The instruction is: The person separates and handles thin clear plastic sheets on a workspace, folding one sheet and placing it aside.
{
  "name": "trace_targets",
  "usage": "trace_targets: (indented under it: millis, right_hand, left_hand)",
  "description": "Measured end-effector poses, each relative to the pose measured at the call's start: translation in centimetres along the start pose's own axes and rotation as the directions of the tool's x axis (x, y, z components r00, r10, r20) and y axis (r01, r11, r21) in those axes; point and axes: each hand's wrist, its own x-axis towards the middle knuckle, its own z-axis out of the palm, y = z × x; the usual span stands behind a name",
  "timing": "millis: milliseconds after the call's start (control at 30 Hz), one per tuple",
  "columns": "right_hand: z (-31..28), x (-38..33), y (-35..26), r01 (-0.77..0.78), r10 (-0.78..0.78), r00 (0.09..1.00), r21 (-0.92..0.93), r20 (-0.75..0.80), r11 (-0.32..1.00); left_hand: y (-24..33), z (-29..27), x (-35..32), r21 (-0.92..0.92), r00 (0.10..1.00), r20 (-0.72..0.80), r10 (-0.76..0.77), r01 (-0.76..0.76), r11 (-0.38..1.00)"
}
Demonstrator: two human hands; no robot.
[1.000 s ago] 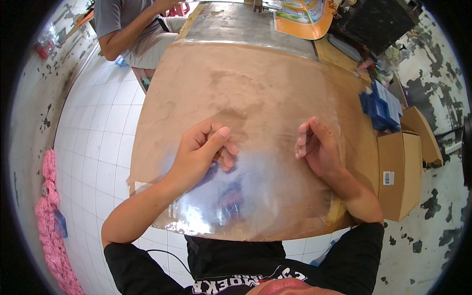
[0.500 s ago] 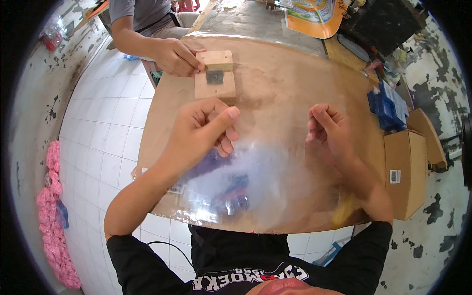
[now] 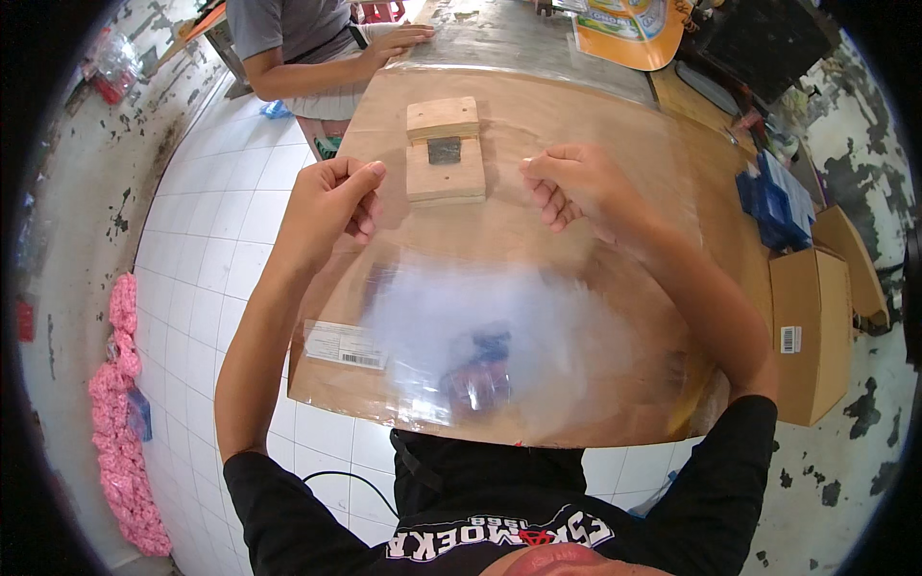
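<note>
My left hand point(image 3: 340, 204) hovers over the left side of the table, left of the wooden block, thumb pressed against curled fingers. My right hand point(image 3: 581, 192) is raised to the block's right, thumb and forefinger pinched and the other fingers bent. Whatever they pinch, if anything, is too thin or small to make out. Between them, slightly farther away, lies a pale stepped wooden block point(image 3: 446, 184) with a raised far end and small holes. A dark grey flat square piece point(image 3: 444, 151) rests against its step. Neither hand touches the block.
Brown sheet under clear plastic covers the table point(image 3: 595, 115), with bright glare near me. A white label point(image 3: 344, 345) lies at left. To the right stand a cardboard box point(image 3: 809, 336) and blue plastic bins point(image 3: 773, 206). A co-worker's hand point(image 3: 401, 40) rests at the far left edge.
The co-worker's hand has left the wooden block and drawn back to the table's far edge. My left hand has moved left and away; my right hand has come in leftward, toward the block.
</note>
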Motion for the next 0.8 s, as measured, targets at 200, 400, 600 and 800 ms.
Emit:
trace_targets:
  millis: [200,400,600,800]
  right_hand:
    - [0.6,1.8,-0.3,-0.103,0.101,0.992,0.021,0.079,0.994]
    - [0.4,3.4,-0.2,-0.161,0.159,0.987,0.077,0.038,0.984]
    - [0.7,3.9,0.1,-0.121,0.118,0.993,0.137,0.030,0.983]
    - [0.8,4.2,0.2,-0.104,0.102,0.995,0.163,0.016,0.981]
  left_hand:
    - [-1.2,-1.4,1.3,0.010,0.992,0.023,-0.125,0.124,0.992]
    - [-1.6,-1.4,2.9,-0.069,0.988,0.047,-0.145,0.149,0.987]
    - [-1.7,-1.3,3.4,-0.108,0.991,-0.005,-0.137,0.136,0.985]
    - [-2.3,-1.4,3.7,-0.148,0.994,-0.023,-0.111,0.106,0.983]
